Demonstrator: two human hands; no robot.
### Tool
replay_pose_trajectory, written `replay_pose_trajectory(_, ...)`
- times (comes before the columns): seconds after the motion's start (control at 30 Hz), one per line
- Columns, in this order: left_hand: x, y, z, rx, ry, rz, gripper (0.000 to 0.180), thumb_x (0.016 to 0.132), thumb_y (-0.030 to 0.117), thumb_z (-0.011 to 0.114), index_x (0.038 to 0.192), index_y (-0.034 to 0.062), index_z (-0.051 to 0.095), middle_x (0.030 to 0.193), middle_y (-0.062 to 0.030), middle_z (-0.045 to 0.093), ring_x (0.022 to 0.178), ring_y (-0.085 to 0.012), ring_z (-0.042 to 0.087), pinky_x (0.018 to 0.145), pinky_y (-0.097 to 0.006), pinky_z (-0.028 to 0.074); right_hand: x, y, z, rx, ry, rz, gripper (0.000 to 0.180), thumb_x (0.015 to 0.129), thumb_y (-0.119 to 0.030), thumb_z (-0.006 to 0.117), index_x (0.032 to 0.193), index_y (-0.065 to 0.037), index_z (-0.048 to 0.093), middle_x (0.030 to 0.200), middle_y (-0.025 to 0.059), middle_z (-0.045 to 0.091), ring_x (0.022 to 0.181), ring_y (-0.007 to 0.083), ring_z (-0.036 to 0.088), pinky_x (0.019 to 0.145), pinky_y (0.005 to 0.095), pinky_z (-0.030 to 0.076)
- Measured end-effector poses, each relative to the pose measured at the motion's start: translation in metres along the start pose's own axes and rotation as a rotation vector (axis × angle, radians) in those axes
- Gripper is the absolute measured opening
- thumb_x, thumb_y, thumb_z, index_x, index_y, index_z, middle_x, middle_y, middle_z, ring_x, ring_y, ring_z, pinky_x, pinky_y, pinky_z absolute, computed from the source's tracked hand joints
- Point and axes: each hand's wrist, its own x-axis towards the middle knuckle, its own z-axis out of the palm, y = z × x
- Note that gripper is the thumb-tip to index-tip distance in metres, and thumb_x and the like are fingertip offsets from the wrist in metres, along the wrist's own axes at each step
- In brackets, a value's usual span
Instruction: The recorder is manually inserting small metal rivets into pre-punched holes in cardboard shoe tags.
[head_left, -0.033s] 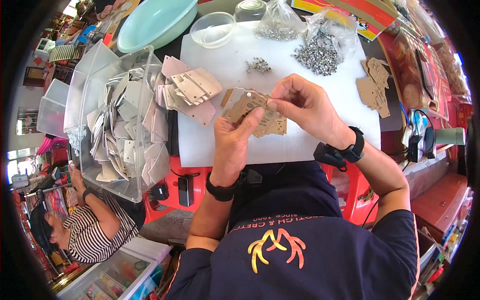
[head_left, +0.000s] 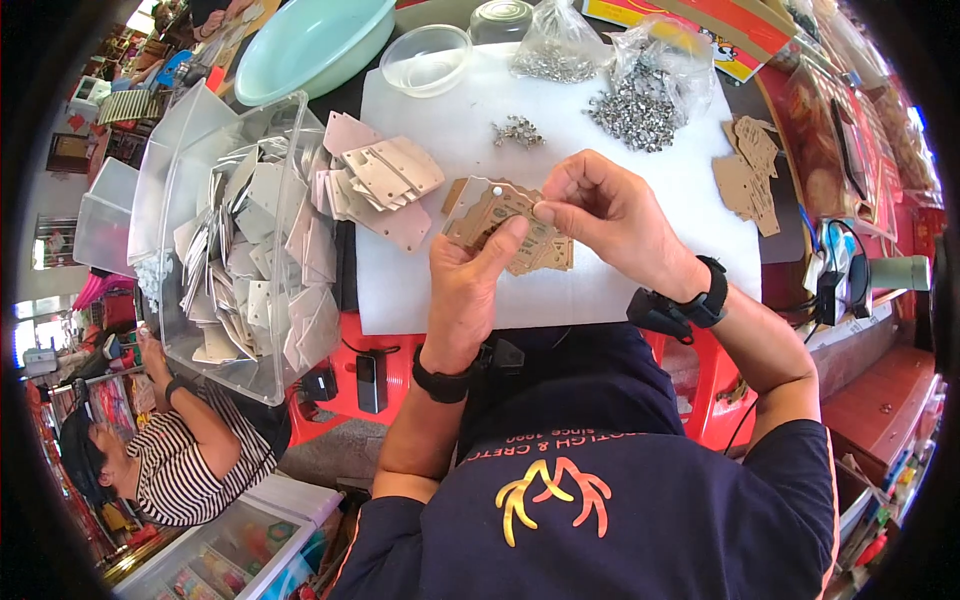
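My left hand (head_left: 468,290) holds a small stack of brown cardboard tags (head_left: 500,215) over a white board (head_left: 600,290), its thumb pressed on the top tag. Against the stack's right edge, my right hand (head_left: 612,215) pinches something small between thumb and forefinger; I cannot make out what it is. Both wrists wear black bands. A little cluster of metal eyelets (head_left: 518,130) lies on the board just beyond the hands.
A heap of eyelets (head_left: 635,105) spills from a clear bag. Pale tags (head_left: 380,180) lie at the board's left beside a clear bin (head_left: 170,180) full of them. Brown tags (head_left: 750,170), a green basin (head_left: 310,45) and a clear bowl (head_left: 428,58) stand around. A person in stripes (head_left: 180,460) sits lower left.
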Motion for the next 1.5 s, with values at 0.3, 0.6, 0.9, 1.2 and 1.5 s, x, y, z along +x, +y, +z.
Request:
replay_pose_trajectory(0.3, -0.003, 0.002, -0.002, -0.03, 0.013, 0.001, 0.022, 0.093, 0.008, 0.061, 0.113, 0.0006, 0.061, 0.105, -0.0054, 0.066, 0.093, -0.0101, 0.061, 0.084, -0.027, 0.048, -0.011, -0.009, -0.004, -0.269, -0.241, 0.016, 0.021, 0.093, -0.021, 0.063, 0.093, 0.0, 0.064, 0.07, 0.0129, 0.063, 0.06, 0.0207, 0.058, 0.057, 0.0351, 0.046)
replay_pose_trajectory(0.6, -0.006, -0.01, -0.003, -0.045, 0.079, 0.061, 0.019, 0.095, 0.007, 0.057, 0.113, 0.0004, 0.06, 0.105, -0.0033, 0.064, 0.093, -0.0094, 0.06, 0.082, -0.027, 0.048, -0.003, -0.012, 0.005, -0.256, -0.284, 0.094, 0.022, 0.094, -0.019, 0.058, 0.089, 0.001, 0.061, 0.071, 0.0181, 0.061, 0.063, 0.0279, 0.06, 0.061, 0.0381, 0.047)
replay_pose_trajectory(0.9, -0.004, -0.021, -0.027, 0.068, 0.034, 0.06, 0.026, 0.096, 0.007, 0.054, 0.121, -0.001, 0.056, 0.113, -0.0063, 0.063, 0.102, -0.015, 0.06, 0.089, -0.032, 0.048, 0.02, -0.005, -0.055, -0.545, -0.036, -0.038, 0.017, 0.089, -0.016, 0.065, 0.094, -0.001, 0.066, 0.077, 0.016, 0.067, 0.068, 0.0242, 0.065, 0.065, 0.0342, 0.051)
replay_pose_trajectory(1.2, -0.003, -0.019, -0.026, 0.102, -0.002, 0.044, 0.021, 0.095, 0.005, 0.056, 0.115, -0.001, 0.059, 0.106, -0.0029, 0.063, 0.095, -0.0092, 0.058, 0.085, -0.027, 0.048, 0.019, -0.001, -0.142, -0.991, 0.128, 0.042, 0.014, 0.083, -0.012, 0.062, 0.089, 0.0, 0.066, 0.082, 0.0165, 0.068, 0.077, 0.032, 0.066, 0.071, 0.0386, 0.051)
replay_pose_trajectory(1.5, -0.004, -0.015, -0.023, 0.133, -0.02, 0.041, 0.021, 0.095, 0.006, 0.057, 0.115, -0.0006, 0.059, 0.105, -0.0025, 0.063, 0.095, -0.009, 0.058, 0.086, -0.026, 0.048, 0.01, 0.015, -0.12, -0.93, -0.017, -0.142, 0.012, 0.086, -0.01, 0.064, 0.096, -0.004, 0.068, 0.09, 0.0107, 0.065, 0.077, 0.0247, 0.065, 0.071, 0.0338, 0.051)
